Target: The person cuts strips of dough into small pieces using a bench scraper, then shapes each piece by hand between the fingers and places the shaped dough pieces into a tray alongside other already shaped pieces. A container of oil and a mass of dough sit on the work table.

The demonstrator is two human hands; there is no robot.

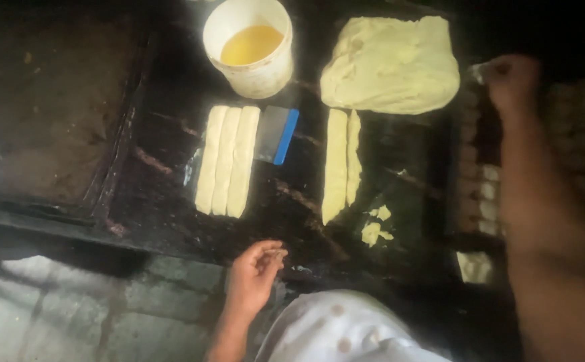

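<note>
Taking the scraper (276,135) as the landmark, the work on the dough seems to be about in the middle: some strips are cut, and much dough is not cut yet.

Well to the left of the scraper the dark table (58,100) is stained and looks greasy. Just to the left of the scraper, touching its metal blade or nearly so, lie three dough strips (227,161), side by side, long, pale and smooth, with rounded ends. Above them stands a white plastic bucket (249,47) with yellow oil inside; its wall is smeared. The scraper itself is a flat grey blade with a blue handle edge, lying tilted on the table.

Below the scraper, at the near edge of the table, is the left hand (255,271). Its fingers are bent together loosely and hold nothing.

To the right of the scraper lie two more strips (341,164), thinner at the lower end, and below them some small scraps (375,226) of dough. Above these is the big dough slab (392,64), soft, uneven and folded at its edges, not yet cut.

Far to the right of the scraper the right hand (510,80) is raised and blurred. It seems closed like a fist, but I cannot tell if the fingers grip anything.
</note>
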